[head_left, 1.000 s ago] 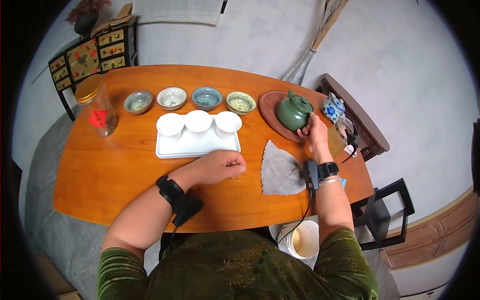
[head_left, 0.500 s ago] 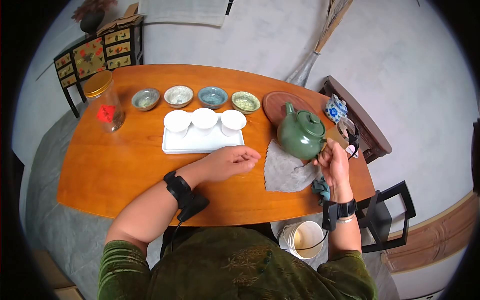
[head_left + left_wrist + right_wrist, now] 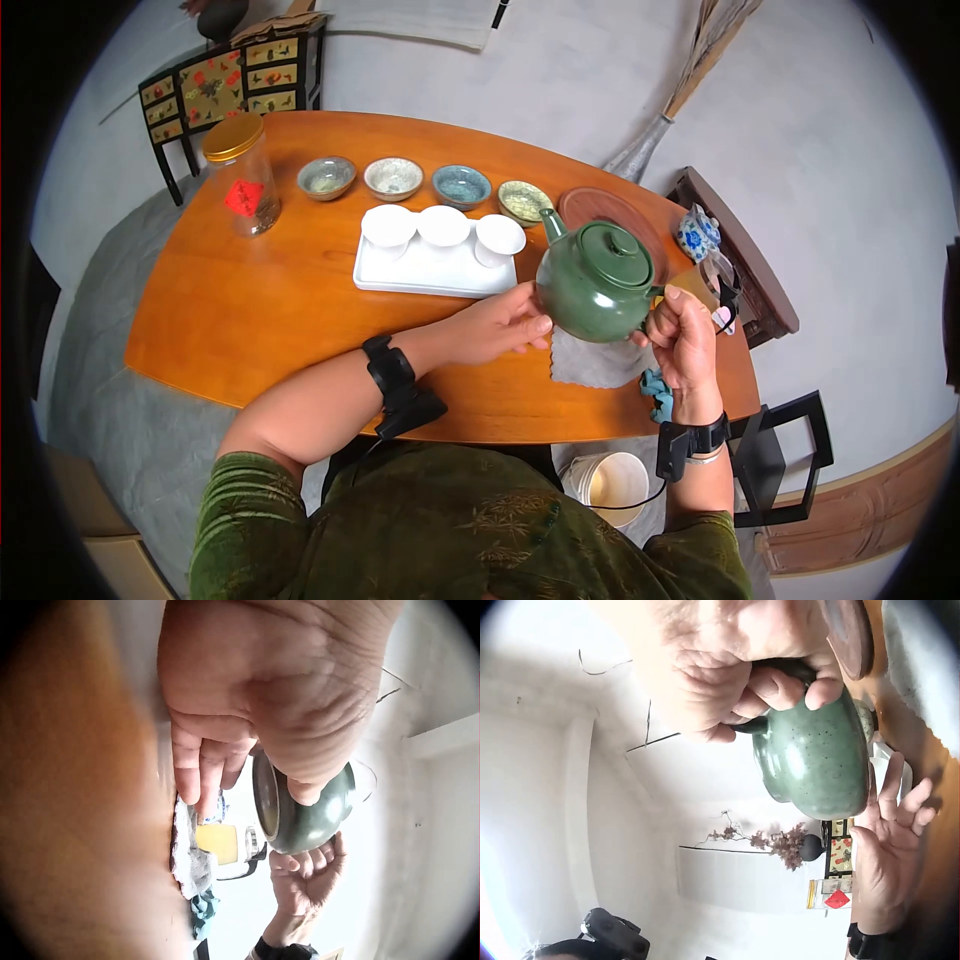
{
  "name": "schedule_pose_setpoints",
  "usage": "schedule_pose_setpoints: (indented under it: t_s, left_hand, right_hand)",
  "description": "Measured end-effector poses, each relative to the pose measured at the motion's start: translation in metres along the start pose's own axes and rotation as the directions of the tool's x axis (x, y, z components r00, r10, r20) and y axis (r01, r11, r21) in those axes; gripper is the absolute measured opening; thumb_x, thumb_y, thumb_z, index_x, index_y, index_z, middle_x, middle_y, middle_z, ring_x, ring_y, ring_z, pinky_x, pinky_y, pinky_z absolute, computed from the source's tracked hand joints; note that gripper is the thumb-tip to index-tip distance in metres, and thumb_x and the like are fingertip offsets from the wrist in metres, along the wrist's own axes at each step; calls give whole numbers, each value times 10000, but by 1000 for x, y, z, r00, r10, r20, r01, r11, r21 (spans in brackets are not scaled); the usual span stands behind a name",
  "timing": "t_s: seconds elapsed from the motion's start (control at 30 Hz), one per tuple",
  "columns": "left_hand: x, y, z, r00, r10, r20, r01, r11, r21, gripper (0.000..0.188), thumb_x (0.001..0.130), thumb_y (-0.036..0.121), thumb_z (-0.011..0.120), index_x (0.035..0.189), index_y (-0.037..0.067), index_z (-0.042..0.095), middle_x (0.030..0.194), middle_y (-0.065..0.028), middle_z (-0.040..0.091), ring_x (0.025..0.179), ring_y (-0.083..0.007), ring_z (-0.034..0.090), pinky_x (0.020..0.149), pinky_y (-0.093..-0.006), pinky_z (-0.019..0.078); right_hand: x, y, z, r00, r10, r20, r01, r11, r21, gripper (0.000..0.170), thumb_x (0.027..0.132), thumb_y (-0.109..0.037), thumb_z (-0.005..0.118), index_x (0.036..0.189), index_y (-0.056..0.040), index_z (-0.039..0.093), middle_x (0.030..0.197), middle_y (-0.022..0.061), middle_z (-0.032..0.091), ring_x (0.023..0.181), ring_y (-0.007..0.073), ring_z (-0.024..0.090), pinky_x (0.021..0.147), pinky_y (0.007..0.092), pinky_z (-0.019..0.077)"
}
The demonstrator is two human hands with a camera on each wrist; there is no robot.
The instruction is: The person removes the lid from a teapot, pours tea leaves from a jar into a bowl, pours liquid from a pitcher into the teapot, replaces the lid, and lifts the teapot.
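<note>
My right hand (image 3: 685, 335) grips the handle of a green lidded teapot (image 3: 595, 285), held up over the grey cloth (image 3: 592, 365) with its spout toward the far left. On the teapot's left side, my left hand (image 3: 495, 325) has its fingers extended and fingertips right at the lower body. From the left wrist view, the thumb overlaps the teapot (image 3: 319, 821) near its base. Curled fingers pass through the handle in the right wrist view. To the left, a white tray (image 3: 430, 284) carries white cups (image 3: 442, 226).
Several glazed bowls (image 3: 461, 186) line up behind the tray. A gold-lidded jar (image 3: 236, 175) stands at far left. Right of the round brown plate (image 3: 590, 205) are a blue-and-white pot (image 3: 698, 233) and a pitcher of amber liquid (image 3: 700, 284). A bucket (image 3: 615, 480) sits below the table edge.
My right hand has lifted the teapot off the brown plate and brought it nearer, over the grey cloth. My left hand has moved right, its fingers straightening, to the teapot's side.
</note>
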State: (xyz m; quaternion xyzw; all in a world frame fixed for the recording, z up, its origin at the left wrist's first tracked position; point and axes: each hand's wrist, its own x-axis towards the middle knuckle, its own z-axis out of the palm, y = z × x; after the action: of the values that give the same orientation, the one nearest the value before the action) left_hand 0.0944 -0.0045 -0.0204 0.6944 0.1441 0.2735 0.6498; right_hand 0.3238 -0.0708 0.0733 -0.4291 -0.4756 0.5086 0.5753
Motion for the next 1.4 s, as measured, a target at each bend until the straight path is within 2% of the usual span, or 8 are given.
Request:
schedule_pose_setpoints:
  t_s: [0.17, 0.43, 0.67, 0.77, 0.83, 1.03, 1.13, 1.4]
  left_hand:
    - [-5, 14, 2, 998, -17, -68, 14, 999, -45, 546, 945, 297, 393, 1383, 80, 151, 1089, -54, 476, 1004, -151, 520, 781, -288, 444]
    - [1, 7, 0, 969, 231, -82, -226, 972, 66, 573, 944, 208, 416, 1412, 57, 123, 1252, -39, 425, 916, -70, 471, 744, -245, 421]
    - [1, 5, -1, 980, 196, -42, -195, 981, 15, 596, 935, 173, 438, 1411, 36, 107, 1303, -26, 382, 943, -60, 463, 810, -245, 402]
    - [5, -3, -1, 959, 278, -50, -277, 960, 25, 590, 932, 155, 438, 1408, 32, 111, 1312, -33, 373, 1013, -70, 466, 856, -257, 391]
    - [5, -3, -2, 931, 360, -56, -357, 932, 54, 633, 926, 235, 464, 1405, 35, 102, 1275, -100, 421, 919, -102, 517, 841, -278, 424]
    - [-1, 2, -6, 982, 190, 19, -190, 982, -8, 674, 933, 293, 434, 1404, 42, 23, 1206, -152, 471, 949, -163, 557, 829, -312, 447]
    - [-3, 2, -8, 988, 152, 17, -152, 988, 6, 650, 936, 298, 425, 1413, 87, 37, 1157, -110, 479, 994, -172, 547, 800, -288, 433]
    - [-4, 2, -10, 987, 157, 20, -157, 987, -23, 692, 941, 322, 407, 1417, 98, -42, 1217, -146, 482, 979, -188, 562, 802, -295, 436]
  right_hand:
    - [3, -14, 4, 999, 34, 2, -34, 996, -85, 306, 886, -192, 489, 601, -117, 410, 480, -39, 308, 404, 66, 267, 459, 266, 373]
    - [9, -34, 10, 997, 72, -21, -75, 972, -222, 283, 875, -215, 514, 622, -107, 448, 474, -32, 336, 384, 72, 292, 408, 252, 365]
    - [19, -52, 25, 998, 50, -38, -60, 950, -306, 311, 875, -244, 528, 603, -129, 427, 484, -40, 328, 389, 69, 284, 387, 243, 349]
    - [23, -56, 29, 997, 59, -56, -74, 938, -338, 327, 864, -257, 546, 588, -138, 418, 488, -42, 329, 397, 66, 287, 389, 241, 341]
    - [24, -58, 34, 996, 40, -74, -67, 918, -391, 329, 863, -263, 545, 587, -142, 414, 485, -45, 325, 401, 65, 286, 390, 239, 332]
    - [35, -59, 36, 997, 61, -47, -75, 895, -439, 322, 863, -271, 544, 593, -142, 427, 468, -52, 311, 397, 63, 283, 389, 232, 311]
    - [38, -61, 39, 998, 50, -46, -65, 887, -457, 314, 863, -273, 545, 601, -135, 442, 461, -52, 321, 391, 62, 277, 389, 229, 307]
    - [42, -72, 43, 998, 37, -43, -54, 867, -496, 299, 839, -283, 579, 613, -133, 453, 457, -50, 336, 383, 59, 291, 378, 232, 304]
